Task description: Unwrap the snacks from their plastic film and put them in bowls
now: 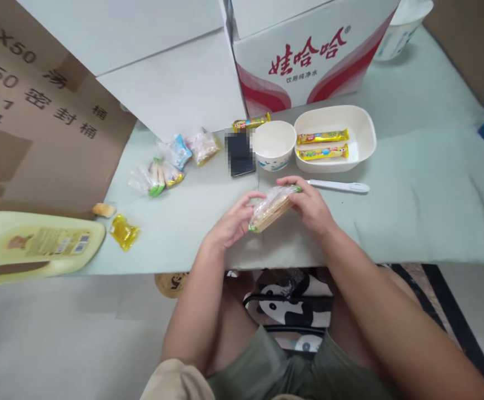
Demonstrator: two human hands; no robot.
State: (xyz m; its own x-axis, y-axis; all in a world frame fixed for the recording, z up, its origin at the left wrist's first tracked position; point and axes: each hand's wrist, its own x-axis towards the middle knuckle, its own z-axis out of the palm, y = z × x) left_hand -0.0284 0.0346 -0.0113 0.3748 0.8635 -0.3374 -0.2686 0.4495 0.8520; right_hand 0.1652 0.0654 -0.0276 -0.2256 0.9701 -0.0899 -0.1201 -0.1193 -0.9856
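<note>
Both my hands hold a clear-wrapped snack packet (272,206) with tan biscuit sticks inside, just above the pale table (412,222). My left hand (234,221) pinches its near left end. My right hand (308,204) grips its far right end, fingers curled over the wrapper. Just beyond them stand a white paper bowl (274,145) and a white rectangular dish (337,138) holding two yellow wrapped bars (322,143).
A white utensil (338,186) lies right of my hands, a dark phone (240,153) behind them. Several small snack packets (170,164) lie left. A yellow bottle (37,244) lies on its side at far left. Cardboard boxes (304,55) stand at the back.
</note>
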